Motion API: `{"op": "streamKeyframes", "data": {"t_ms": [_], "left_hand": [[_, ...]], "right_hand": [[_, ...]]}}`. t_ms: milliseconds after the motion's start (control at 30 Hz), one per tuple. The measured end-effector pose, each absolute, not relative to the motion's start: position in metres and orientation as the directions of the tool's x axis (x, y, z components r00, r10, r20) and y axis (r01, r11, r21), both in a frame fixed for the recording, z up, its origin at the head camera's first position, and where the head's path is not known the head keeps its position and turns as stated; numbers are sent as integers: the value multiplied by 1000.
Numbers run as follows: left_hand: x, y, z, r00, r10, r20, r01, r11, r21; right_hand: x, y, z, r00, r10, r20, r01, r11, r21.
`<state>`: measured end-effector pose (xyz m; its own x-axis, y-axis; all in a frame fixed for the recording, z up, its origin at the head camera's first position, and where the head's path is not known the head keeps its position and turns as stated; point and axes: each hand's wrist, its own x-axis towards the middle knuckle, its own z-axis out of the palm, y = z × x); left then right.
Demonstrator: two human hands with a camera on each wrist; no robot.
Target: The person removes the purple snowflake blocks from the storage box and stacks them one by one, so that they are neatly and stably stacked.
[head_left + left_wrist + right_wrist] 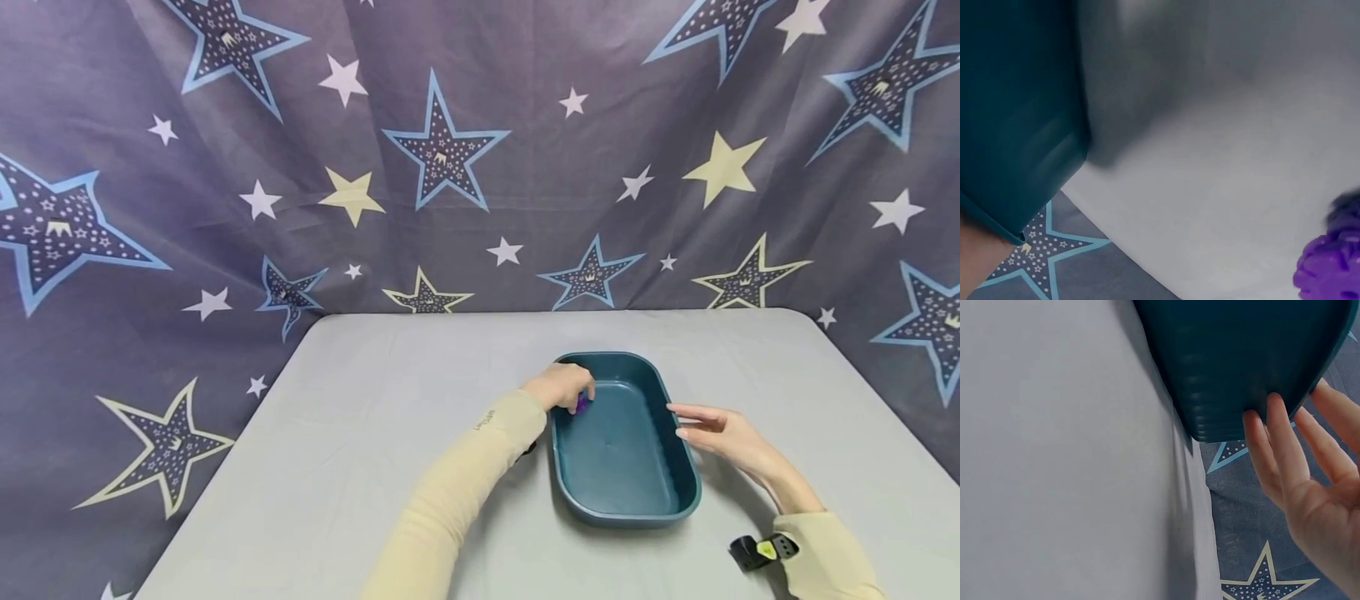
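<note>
A dark teal oblong tub (pixel 611 450) with rounded corners stands on the table. My left hand (pixel 561 385) reaches over its left rim and holds a small purple thing (pixel 582 402) low inside, mostly covered by the fingers. The tub's outer wall (pixel 1016 112) hides most of that hand in the left wrist view. A purple knobbly thing (pixel 1329 269) shows in the lower right corner there, cut off by the frame. My right hand (pixel 731 437) is at the tub's right side, its extended, spread fingers (pixel 1288 444) against the outer wall and rim.
A pale grey cloth covers the table (pixel 360 433). Behind and beside it hangs a dark curtain (pixel 480 242) printed with stars. Black camera straps (pixel 761 550) sit at the wrists, over beige sleeves (pixel 442 500).
</note>
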<state>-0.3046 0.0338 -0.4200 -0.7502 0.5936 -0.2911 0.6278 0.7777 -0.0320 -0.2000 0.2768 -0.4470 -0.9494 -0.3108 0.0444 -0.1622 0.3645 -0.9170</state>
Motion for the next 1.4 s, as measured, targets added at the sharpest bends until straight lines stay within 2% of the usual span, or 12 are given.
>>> {"op": "streamKeyframes", "data": {"t_ms": [233, 833, 1200, 1400], "left_hand": [[-303, 33, -425, -759, 594, -268, 633, 770, -85], [-303, 36, -425, -753, 610, -245, 646, 756, -106], [-308, 34, -426, -729, 648, -222, 661, 750, 19], [-307, 29, -417, -694, 696, -185, 686, 717, 126]], "right_hand": [[-200, 276, -447, -949, -313, 48, -161, 347, -924], [-200, 277, -447, -949, -312, 41, -156, 353, -923], [-201, 276, -446, -950, -309, 31, -148, 360, -921], [-201, 276, -446, -953, -303, 32, -146, 362, -921]]}}
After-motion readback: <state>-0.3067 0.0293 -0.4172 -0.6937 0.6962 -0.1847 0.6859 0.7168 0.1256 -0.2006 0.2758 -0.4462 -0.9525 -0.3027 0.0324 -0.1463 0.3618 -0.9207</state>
